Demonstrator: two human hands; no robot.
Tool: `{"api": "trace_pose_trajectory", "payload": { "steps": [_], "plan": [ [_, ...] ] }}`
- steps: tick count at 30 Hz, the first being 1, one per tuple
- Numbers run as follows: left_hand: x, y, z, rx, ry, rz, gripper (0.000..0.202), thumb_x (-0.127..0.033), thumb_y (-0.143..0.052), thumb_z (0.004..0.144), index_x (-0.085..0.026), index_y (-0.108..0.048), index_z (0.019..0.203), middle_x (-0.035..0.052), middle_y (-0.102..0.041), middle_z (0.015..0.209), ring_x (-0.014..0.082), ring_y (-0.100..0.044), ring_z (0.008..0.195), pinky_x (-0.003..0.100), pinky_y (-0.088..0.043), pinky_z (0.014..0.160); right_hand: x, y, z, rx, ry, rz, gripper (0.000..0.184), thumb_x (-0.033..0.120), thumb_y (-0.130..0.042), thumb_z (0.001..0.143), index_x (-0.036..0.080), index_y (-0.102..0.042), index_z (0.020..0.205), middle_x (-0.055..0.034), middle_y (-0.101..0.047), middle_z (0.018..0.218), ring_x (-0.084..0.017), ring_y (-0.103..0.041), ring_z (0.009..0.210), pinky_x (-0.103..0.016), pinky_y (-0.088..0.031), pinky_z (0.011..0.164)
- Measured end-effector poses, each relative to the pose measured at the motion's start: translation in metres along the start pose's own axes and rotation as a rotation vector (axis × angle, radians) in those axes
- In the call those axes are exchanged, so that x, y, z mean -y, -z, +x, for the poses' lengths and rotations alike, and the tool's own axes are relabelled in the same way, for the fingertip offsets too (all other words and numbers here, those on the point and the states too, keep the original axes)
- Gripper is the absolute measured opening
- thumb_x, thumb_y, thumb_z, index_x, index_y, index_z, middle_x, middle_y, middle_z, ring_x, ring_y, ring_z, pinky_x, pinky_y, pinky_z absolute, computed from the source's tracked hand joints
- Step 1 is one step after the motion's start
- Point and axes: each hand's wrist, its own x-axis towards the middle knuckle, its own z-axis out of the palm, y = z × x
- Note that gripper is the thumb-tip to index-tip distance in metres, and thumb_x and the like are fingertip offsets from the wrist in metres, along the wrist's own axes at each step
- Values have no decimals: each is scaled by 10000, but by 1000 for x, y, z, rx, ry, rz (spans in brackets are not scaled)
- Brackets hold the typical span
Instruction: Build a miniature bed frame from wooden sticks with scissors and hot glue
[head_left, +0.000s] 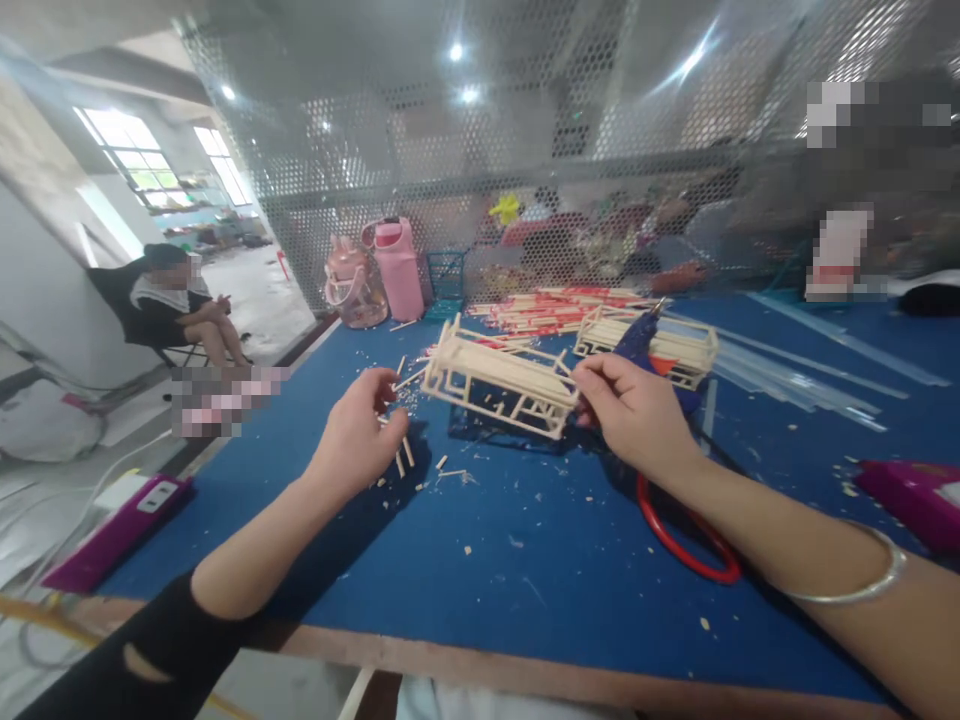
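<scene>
My right hand (634,408) pinches the right end of a small wooden-stick model (506,380), a frame like a tiny bench or bed, tilted a little above the table. Left of the model, my left hand (361,428) hovers with fingers curled and the thumb apart. Short loose sticks (406,452) lie beneath and beside its fingertips. Behind my right hand is a blue glue gun (637,338) with an orange part, partly hidden. A second stick model (694,350) stands behind the glue gun.
Red-marked sticks (555,308) are piled at the back, near a pink bottle (399,270) and a pink jug (355,290). Clear glue sticks (810,385) lie at right. A red loop (694,560) rests by my right forearm. A purple power strip (124,530) is at left; a person (180,300) sits beyond.
</scene>
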Motion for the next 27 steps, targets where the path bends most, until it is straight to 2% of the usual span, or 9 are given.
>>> {"api": "trace_pose_trajectory", "payload": {
  "steps": [2, 5, 7, 9, 13, 17, 20, 24, 27],
  "plan": [
    [-13, -5, -3, -100, 128, -245, 262, -260, -492, 738, -163, -522, 980, 14, -584, 768, 154, -542, 659, 296, -459, 642, 1, -3, 3, -7, -174, 292, 225, 424, -543, 793, 211, -520, 722, 38, -554, 528, -117, -545, 433, -236, -445, 454],
    [-38, -20, -12, 89, 168, -530, 247, -287, -533, 718, -158, -551, 928, 31, -605, 800, 154, -569, 712, 288, -472, 666, 1, -11, 5, -33, -387, 614, 257, 420, -622, 747, 206, -488, 704, 48, -566, 513, -92, -540, 422, -196, -444, 428],
    [-56, -33, -16, 170, 152, -550, 393, -365, -596, 711, -148, -574, 1037, 75, -622, 938, 169, -571, 770, 308, -476, 700, 2, -17, 5, -18, -506, 738, 240, 376, -635, 762, 199, -483, 706, 48, -572, 507, -78, -548, 426, -170, -442, 425],
    [-70, -47, -16, 127, 134, -531, 431, -396, -621, 709, -154, -604, 1065, 101, -609, 1030, 182, -560, 824, 314, -466, 731, 5, -22, 3, 48, -585, 822, 187, 314, -615, 801, 193, -492, 727, 37, -597, 533, -73, -580, 462, -158, -463, 456],
    [-81, -62, -3, 116, 116, -557, 284, -379, -521, 790, -151, -663, 883, 78, -641, 899, 178, -569, 769, 303, -441, 722, 12, -27, -3, 182, -654, 912, 109, 215, -569, 844, 192, -488, 774, 24, -641, 606, -65, -622, 540, -145, -490, 509],
    [-72, -46, 16, 233, 60, -489, 284, -387, -462, 817, -160, -630, 779, 3, -597, 660, 149, -519, 619, 264, -392, 608, 11, -27, -4, 296, -570, 797, 144, 255, -587, 824, 207, -451, 819, 28, -656, 664, -82, -631, 560, -158, -475, 462],
    [-62, -16, 34, 300, -53, -161, 272, -351, -454, 821, -172, -585, 663, -24, -508, 568, 129, -448, 552, 250, -334, 554, 5, -25, -5, 423, -441, 495, 217, 319, -595, 793, 220, -406, 755, 54, -605, 563, -91, -551, 418, -167, -362, 348],
    [-48, 14, 57, 420, -356, 197, 243, -311, -451, 837, -168, -580, 688, 32, -605, 757, 158, -534, 704, 267, -394, 657, 4, -20, -9, 595, -206, 159, 253, 335, -598, 752, 199, -432, 619, 64, -502, 478, -62, -443, 393, -185, -320, 399],
    [-37, 15, 64, 493, -476, 310, 228, -264, -440, 848, -159, -605, 731, 82, -643, 896, 190, -589, 847, 299, -438, 775, 8, -17, -13, 663, -12, 42, 218, 324, -586, 738, 190, -480, 602, 60, -470, 509, -69, -408, 467, -206, -324, 466]
  ]
}}
